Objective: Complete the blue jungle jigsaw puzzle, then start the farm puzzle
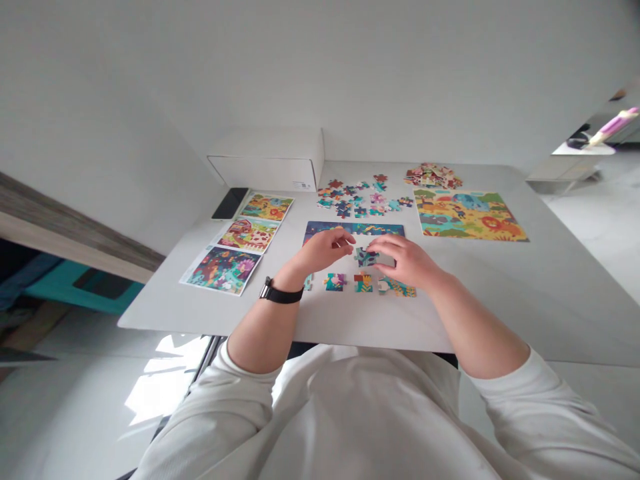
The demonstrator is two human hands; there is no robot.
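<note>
My right hand [406, 259] has its fingertips and thumb at the right edge of a teal puzzle piece [367, 257] with dark leaves. My left hand [325, 252] hovers to the left of that piece, fingers loosely bent and holding nothing I can see. Behind both hands lies a joined dark blue puzzle strip [356, 228], partly covered by them. Closer to me are a piece with a purple and yellow pattern [335, 282], an orange and teal piece [363, 283], and a joined pair [400, 287]. Another piece [308, 283] is partly hidden by my left wrist.
Loose puzzle pieces [345, 200] spread behind the strip. A finished animal puzzle [473, 215] lies right, with a reddish pile of pieces [433, 175] behind it. At left are a picture sheet [225, 270], a dark phone [231, 203] and a white box [265, 171].
</note>
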